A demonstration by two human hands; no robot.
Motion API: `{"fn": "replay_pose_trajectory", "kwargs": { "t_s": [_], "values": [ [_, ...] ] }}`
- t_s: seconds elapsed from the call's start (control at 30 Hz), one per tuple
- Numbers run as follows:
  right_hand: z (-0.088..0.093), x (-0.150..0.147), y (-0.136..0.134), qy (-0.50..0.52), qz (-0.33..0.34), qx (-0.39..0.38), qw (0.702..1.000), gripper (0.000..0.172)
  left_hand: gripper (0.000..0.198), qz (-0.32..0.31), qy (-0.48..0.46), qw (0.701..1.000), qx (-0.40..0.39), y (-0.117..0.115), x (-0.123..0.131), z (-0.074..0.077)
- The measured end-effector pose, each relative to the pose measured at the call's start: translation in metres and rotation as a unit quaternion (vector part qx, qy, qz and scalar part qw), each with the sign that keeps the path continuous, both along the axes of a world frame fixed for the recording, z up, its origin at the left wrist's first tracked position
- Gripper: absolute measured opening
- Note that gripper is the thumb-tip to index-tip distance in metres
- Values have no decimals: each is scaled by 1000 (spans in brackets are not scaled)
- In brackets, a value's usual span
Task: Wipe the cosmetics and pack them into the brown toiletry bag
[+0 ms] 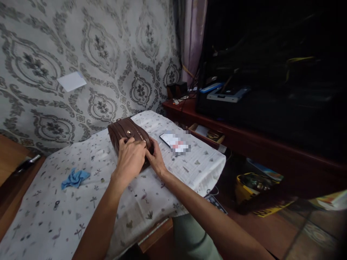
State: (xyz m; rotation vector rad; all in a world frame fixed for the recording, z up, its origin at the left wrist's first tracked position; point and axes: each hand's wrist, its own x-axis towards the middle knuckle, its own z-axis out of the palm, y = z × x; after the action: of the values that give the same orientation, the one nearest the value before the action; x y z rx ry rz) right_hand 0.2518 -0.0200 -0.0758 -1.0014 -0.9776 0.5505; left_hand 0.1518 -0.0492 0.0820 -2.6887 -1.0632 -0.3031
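Note:
A brown leather bag (129, 130) with a zipper and small metal studs lies on a white printed cloth (187, 180). My left hand (131, 157) rests over its near side, fingers curled onto the leather close to the zipper. At the bag's near right end, my right hand (157, 157) grips the edge, thumb in front and fingers behind. Both hands nearly meet there, and they hide the near end of the bag. Whether the fingertips pinch a zipper pull, I cannot tell. A crumpled blue cloth (75, 178) lies to the left of my left forearm.
Right of the bag lies a phone (175, 142), its screen partly blurred out. A dark red desk (230, 133) with a partly open drawer (207, 134) and a large black screen (276, 72) stands on the right. Below it is a yellow bag (242, 195).

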Motion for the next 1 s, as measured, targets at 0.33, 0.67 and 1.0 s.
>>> {"fn": "replay_pose_trajectory", "kwargs": {
  "t_s": [0.33, 0.67, 1.0],
  "values": [
    [-2, 1, 0, -8, 8, -2, 1000, 74, 19, -40, -2, 999, -34, 4, -6, 7],
    [12, -7, -10, -44, -13, -19, 999, 93, 31, 50, -121, 990, -53, 35, -47, 24],
    [12, -13, -10, -69, -30, -29, 997, 99, 20, 139, -144, 979, -25, 36, -47, 24]
  ]
}}
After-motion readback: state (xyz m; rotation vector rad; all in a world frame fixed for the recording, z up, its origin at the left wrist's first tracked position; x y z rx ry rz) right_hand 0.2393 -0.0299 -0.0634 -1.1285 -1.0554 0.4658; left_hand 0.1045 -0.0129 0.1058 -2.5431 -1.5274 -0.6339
